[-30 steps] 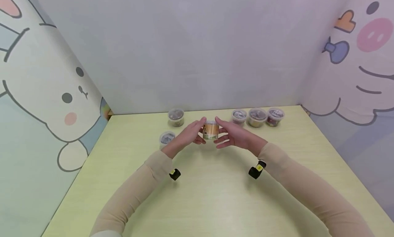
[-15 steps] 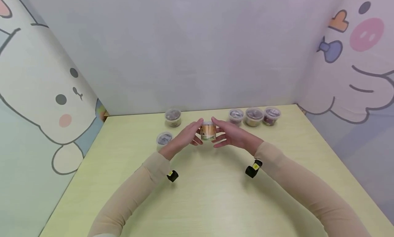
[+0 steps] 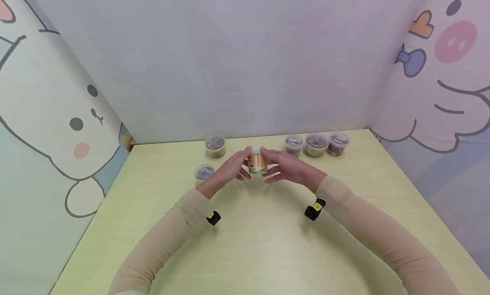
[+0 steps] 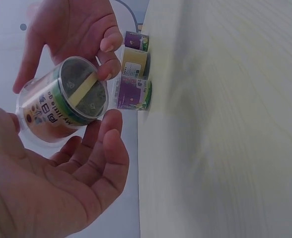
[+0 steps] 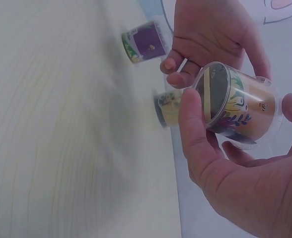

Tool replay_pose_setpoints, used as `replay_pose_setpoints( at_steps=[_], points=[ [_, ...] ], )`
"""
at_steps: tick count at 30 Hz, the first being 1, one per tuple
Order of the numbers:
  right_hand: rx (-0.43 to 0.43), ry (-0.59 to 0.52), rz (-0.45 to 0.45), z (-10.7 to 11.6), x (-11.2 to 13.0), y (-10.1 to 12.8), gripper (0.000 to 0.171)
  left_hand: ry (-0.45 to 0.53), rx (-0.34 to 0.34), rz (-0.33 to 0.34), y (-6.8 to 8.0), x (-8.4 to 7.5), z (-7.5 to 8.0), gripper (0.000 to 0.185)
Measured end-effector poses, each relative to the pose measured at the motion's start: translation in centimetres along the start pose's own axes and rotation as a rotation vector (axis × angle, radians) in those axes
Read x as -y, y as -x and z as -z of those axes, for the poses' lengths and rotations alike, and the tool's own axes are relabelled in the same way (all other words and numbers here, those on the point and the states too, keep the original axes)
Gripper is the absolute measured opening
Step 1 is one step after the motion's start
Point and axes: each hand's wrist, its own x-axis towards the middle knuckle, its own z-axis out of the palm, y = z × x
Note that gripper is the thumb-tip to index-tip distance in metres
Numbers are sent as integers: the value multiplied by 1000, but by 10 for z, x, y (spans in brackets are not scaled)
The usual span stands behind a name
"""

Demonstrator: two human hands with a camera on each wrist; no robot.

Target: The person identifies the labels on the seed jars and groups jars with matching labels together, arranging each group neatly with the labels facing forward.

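Two hands, left hand (image 3: pixel 229 169) and right hand (image 3: pixel 289 167), clasp the small orange-labelled clear plastic tub (image 3: pixel 257 161) above the pale yellow desk (image 3: pixel 260 244), lid seemingly on, five lidded tubs (image 3: pixel 315 144) waiting behind.

Small clear plastic tub (image 3: pixel 257 162) w/ orange label, held off the tabletop approx mid-table, between both hands. Wrist views: it lies tilted on its side, base toward the cams. Contents look dark greenish through the clear base (image 4: pixel 82 91); 1 pale yellow strip runs across that base. Label has printed text + purple leaf sprig (image 5: pixel 238 119). Wide rim faces away.
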Motion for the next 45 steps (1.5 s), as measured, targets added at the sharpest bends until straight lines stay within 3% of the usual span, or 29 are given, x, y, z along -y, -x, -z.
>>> replay_pose_setpoints(
  at_steps=[10, 23, 45],
  points=[
    [-13, -48, 32, -1, -1, -3, 72, -14, 28, -7, 1, 0, 3, 76],
    [-23, -65, 66, -6, 0, -5, 62, -7, -50, -13, 5, 0, 4, 74],
    [0, -62, 77, -10, -3, -9, 65, 23, -43, 0, 5, 7, 9, 71]
  ],
)
